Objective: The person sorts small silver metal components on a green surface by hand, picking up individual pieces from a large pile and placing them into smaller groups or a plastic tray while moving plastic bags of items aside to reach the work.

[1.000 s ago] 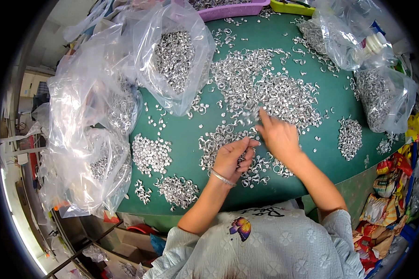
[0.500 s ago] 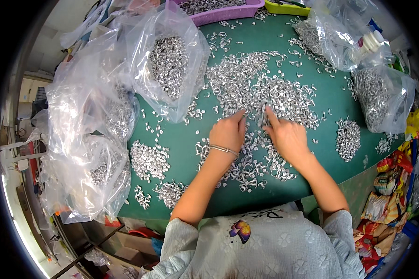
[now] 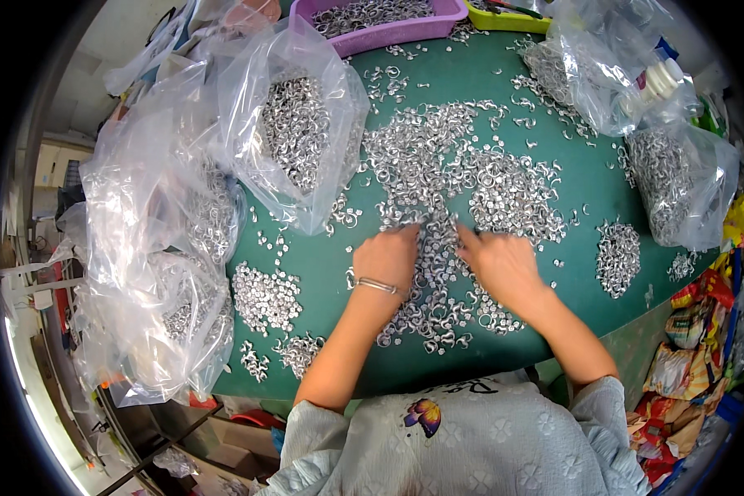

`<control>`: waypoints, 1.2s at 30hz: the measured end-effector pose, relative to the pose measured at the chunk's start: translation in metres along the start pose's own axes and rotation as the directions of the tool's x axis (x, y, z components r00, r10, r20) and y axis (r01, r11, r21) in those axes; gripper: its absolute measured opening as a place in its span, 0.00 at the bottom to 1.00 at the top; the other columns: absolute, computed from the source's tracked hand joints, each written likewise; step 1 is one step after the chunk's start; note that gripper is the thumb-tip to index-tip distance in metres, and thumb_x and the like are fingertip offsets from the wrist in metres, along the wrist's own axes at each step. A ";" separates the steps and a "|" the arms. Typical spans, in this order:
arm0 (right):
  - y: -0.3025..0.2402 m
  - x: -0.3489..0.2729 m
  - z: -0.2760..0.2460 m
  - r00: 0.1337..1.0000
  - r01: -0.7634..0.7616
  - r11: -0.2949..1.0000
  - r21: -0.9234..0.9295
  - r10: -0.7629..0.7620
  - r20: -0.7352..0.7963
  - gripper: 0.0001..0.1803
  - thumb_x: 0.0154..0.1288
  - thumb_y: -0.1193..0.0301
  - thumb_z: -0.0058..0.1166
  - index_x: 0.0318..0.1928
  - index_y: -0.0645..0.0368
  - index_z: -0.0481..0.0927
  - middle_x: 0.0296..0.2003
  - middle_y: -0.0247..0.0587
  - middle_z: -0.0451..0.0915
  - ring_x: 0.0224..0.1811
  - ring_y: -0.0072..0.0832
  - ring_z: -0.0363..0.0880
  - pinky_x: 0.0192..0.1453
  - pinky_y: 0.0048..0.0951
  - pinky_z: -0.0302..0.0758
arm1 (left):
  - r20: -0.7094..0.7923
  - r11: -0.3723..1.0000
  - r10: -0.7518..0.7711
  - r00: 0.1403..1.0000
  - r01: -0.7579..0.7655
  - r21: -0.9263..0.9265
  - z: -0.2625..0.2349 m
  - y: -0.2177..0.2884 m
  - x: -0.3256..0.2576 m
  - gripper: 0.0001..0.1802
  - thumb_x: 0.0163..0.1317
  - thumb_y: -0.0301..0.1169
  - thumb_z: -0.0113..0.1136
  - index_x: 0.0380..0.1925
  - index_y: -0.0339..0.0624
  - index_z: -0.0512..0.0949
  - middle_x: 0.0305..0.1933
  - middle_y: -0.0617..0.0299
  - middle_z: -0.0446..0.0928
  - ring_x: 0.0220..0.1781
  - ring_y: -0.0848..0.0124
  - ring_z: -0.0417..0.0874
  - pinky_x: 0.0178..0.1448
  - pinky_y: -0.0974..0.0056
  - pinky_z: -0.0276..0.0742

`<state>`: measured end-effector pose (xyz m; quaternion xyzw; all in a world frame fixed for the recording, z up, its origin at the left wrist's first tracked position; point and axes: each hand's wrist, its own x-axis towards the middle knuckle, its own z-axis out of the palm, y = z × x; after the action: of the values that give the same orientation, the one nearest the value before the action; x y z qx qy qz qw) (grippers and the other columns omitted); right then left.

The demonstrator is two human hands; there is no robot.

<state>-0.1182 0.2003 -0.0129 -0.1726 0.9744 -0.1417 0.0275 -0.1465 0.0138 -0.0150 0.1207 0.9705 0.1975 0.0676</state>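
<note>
Many small silvery metal pieces, ring-like and curved, lie in a loose heap (image 3: pixel 426 157) on a green table (image 3: pixel 347 364). At the near part of this heap, my left hand (image 3: pixel 386 258) touches the pieces with its fingertips, palm down. It seems to hold nothing, though the fingertips are partly lost among the metal. Opposite it, my right hand (image 3: pixel 504 266) reaches in with the index finger stretched out and the other fingers bent. Nothing shows in its grasp. Between the two hands runs a band of pieces (image 3: pixel 440 256) toward the near edge.
Clear plastic bags of metal pieces (image 3: pixel 298 132) stand at the left, more (image 3: pixel 670 182) at the right. A purple tray (image 3: pixel 380 37) and a yellow-green tray (image 3: pixel 508 21) sit at the far edge. Smaller piles lie left (image 3: pixel 266 296) and right (image 3: pixel 618 258).
Both hands have drawn nearer to my body and slightly left. Pieces between them have shifted toward me, and a gap has widened between the heap's left and right parts.
</note>
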 end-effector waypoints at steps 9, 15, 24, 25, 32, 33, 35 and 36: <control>0.048 0.042 -0.029 0.893 -0.251 0.963 0.097 0.269 -0.362 0.13 0.61 0.62 0.52 0.43 0.54 0.79 0.22 0.47 0.79 0.24 0.44 0.79 0.25 0.41 0.73 | -0.045 0.979 0.167 0.985 -0.171 -0.112 0.000 0.019 0.026 0.12 0.56 0.29 0.55 0.40 0.52 0.81 0.27 0.55 0.80 0.28 0.57 0.80 0.34 0.57 0.76; 0.049 0.038 -0.019 0.939 -0.238 0.971 -0.025 0.223 -0.262 0.13 0.60 0.60 0.53 0.40 0.54 0.79 0.23 0.47 0.78 0.23 0.44 0.78 0.24 0.42 0.72 | 0.248 0.983 0.173 0.953 -0.184 0.023 -0.004 0.012 0.018 0.09 0.56 0.32 0.54 0.34 0.51 0.82 0.27 0.54 0.79 0.30 0.56 0.80 0.36 0.55 0.76; 0.021 0.054 -0.005 0.975 -0.036 0.998 0.048 0.045 -0.218 0.05 0.52 0.74 0.56 0.28 0.59 0.74 0.24 0.43 0.74 0.28 0.39 0.79 0.26 0.37 0.74 | 0.014 0.993 0.089 0.996 -0.088 -0.077 -0.005 0.021 0.056 0.13 0.55 0.35 0.57 0.42 0.54 0.79 0.27 0.53 0.79 0.31 0.55 0.80 0.36 0.54 0.76; 0.023 0.055 -0.002 0.976 -0.027 1.000 0.016 0.030 -0.216 0.04 0.51 0.75 0.55 0.28 0.60 0.74 0.24 0.43 0.74 0.28 0.40 0.79 0.26 0.37 0.74 | -0.006 0.993 0.099 0.995 -0.099 -0.062 -0.001 0.021 0.062 0.14 0.55 0.34 0.57 0.43 0.55 0.79 0.27 0.53 0.79 0.31 0.55 0.80 0.36 0.54 0.76; 0.028 0.049 -0.012 0.974 -0.136 0.990 0.024 0.138 -0.182 0.05 0.49 0.78 0.53 0.29 0.60 0.73 0.25 0.43 0.76 0.27 0.41 0.79 0.28 0.39 0.75 | 0.018 0.990 0.118 0.993 -0.119 0.070 0.005 0.014 0.062 0.10 0.56 0.35 0.55 0.38 0.54 0.80 0.28 0.55 0.80 0.31 0.55 0.81 0.35 0.54 0.76; 0.029 0.049 -0.017 0.967 -0.135 0.989 0.056 0.144 -0.209 0.04 0.49 0.78 0.53 0.29 0.60 0.73 0.25 0.43 0.76 0.27 0.40 0.79 0.28 0.40 0.75 | 0.028 0.992 0.098 0.995 -0.100 0.074 0.002 0.012 0.059 0.09 0.57 0.35 0.55 0.37 0.53 0.80 0.28 0.56 0.80 0.30 0.55 0.81 0.35 0.54 0.76; 0.029 0.049 -0.018 0.965 -0.089 0.992 0.087 0.108 -0.238 0.05 0.49 0.78 0.53 0.29 0.60 0.73 0.25 0.43 0.76 0.27 0.40 0.79 0.27 0.40 0.74 | 0.053 0.994 0.071 0.996 -0.075 0.080 -0.004 0.009 0.053 0.08 0.57 0.35 0.54 0.34 0.52 0.81 0.28 0.57 0.80 0.30 0.56 0.81 0.34 0.55 0.76; 0.027 0.052 -0.015 0.969 -0.036 0.995 0.089 0.057 -0.240 0.05 0.49 0.78 0.53 0.30 0.60 0.73 0.25 0.43 0.76 0.27 0.41 0.79 0.26 0.40 0.74 | 0.049 0.995 0.068 0.996 -0.072 0.072 -0.004 0.007 0.052 0.08 0.57 0.35 0.55 0.33 0.52 0.81 0.28 0.57 0.80 0.30 0.56 0.81 0.34 0.55 0.76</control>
<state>-0.1780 0.2110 -0.0063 -0.1298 0.9674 -0.2019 -0.0808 -0.1955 0.0320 -0.0134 0.1616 0.9705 0.1610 0.0786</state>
